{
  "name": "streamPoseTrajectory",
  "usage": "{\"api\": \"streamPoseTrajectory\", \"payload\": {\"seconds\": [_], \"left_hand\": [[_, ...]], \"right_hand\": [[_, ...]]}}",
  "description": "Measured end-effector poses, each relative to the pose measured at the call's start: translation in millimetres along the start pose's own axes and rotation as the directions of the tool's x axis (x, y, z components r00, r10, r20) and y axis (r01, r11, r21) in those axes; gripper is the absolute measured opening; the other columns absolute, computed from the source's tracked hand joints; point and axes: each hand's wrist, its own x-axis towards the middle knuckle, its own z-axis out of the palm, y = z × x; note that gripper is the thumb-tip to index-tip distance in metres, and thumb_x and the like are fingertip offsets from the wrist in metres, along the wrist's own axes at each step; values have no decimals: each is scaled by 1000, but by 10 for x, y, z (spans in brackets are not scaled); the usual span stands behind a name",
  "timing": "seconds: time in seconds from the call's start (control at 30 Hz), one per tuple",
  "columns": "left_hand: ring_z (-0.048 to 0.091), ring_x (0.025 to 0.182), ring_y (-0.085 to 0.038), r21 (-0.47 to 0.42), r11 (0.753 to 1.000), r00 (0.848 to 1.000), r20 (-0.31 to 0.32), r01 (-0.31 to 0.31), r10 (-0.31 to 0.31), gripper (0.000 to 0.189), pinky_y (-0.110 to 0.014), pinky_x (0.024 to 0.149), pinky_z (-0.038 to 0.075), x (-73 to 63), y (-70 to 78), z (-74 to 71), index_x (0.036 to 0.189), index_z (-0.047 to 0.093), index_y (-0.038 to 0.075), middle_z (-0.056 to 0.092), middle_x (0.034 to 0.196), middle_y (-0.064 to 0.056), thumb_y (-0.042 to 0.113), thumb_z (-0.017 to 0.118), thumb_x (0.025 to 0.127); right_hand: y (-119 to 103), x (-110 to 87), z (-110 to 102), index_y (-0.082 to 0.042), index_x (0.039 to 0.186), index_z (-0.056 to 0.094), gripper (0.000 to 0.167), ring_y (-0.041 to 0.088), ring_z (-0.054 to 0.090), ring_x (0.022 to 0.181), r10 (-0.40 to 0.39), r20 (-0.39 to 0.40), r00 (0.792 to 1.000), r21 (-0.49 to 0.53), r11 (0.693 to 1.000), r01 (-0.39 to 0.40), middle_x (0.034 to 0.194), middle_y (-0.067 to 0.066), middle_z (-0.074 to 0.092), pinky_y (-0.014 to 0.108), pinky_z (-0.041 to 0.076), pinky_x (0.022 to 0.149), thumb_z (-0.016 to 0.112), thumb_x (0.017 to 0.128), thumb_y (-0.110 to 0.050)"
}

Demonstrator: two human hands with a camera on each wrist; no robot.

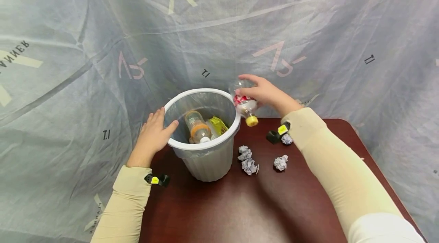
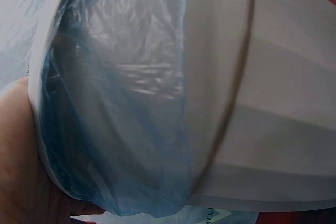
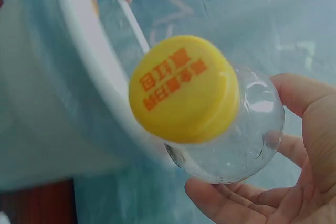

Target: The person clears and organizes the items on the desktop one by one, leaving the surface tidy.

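Observation:
A white trash bin (image 1: 209,163) with a clear liner (image 2: 131,82) folded over its rim stands on the table. My left hand (image 1: 154,132) grips the rim on the left side, thumb over the inner edge and fingers along the outside. My right hand (image 1: 262,92) holds a clear plastic bottle (image 1: 244,102) just past the bin's right rim. Its yellow cap (image 3: 184,88) points down toward the table, and a red label wraps its middle. Inside the bin lie a bottle with an orange label (image 1: 197,125) and a yellow wrapper (image 1: 218,125).
Several crumpled paper balls (image 1: 249,166) lie on the dark red table (image 1: 219,212) right of the bin, one of them (image 1: 287,139) under my right wrist. Grey printed sheeting (image 1: 219,25) hangs behind and around the table.

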Motion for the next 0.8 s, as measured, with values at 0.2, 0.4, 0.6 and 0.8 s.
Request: {"api": "streamPoseTrajectory", "payload": {"seconds": [0.2,0.4,0.6,0.8], "left_hand": [[7,152,-49,-2,1000,1000,0,2,-2,88,-68,118,10,5,7,7,161,13,-1,17,164,-29,57,41,102],[6,152,-48,-11,1000,1000,4,0,0,88,-67,118,9,20,14,35,161,13,0,17,164,-28,59,40,102],[6,152,-48,-12,1000,1000,3,6,-6,87,-67,118,9,14,28,20,161,13,-1,17,164,-29,57,42,102],[7,152,-49,-6,1000,1000,5,9,-9,87,-67,118,9,3,24,-2,161,13,-1,17,164,-29,56,41,103]], "right_hand": [[-247,204,281,-34,155,39,70,29,65,103,-1,41,999,-33,999,2,151,11,41,47,61,70,70,93,-43],[-303,246,404,-32,158,34,75,28,61,113,-5,27,1000,-97,995,7,157,11,37,44,61,72,68,93,-47],[-283,233,427,-32,159,31,76,31,63,101,-47,-77,996,1,999,47,128,16,61,45,61,72,69,95,-45],[-210,206,325,-32,158,34,70,29,63,98,-47,-156,987,10,999,49,139,10,57,39,60,68,66,97,-44]]}}
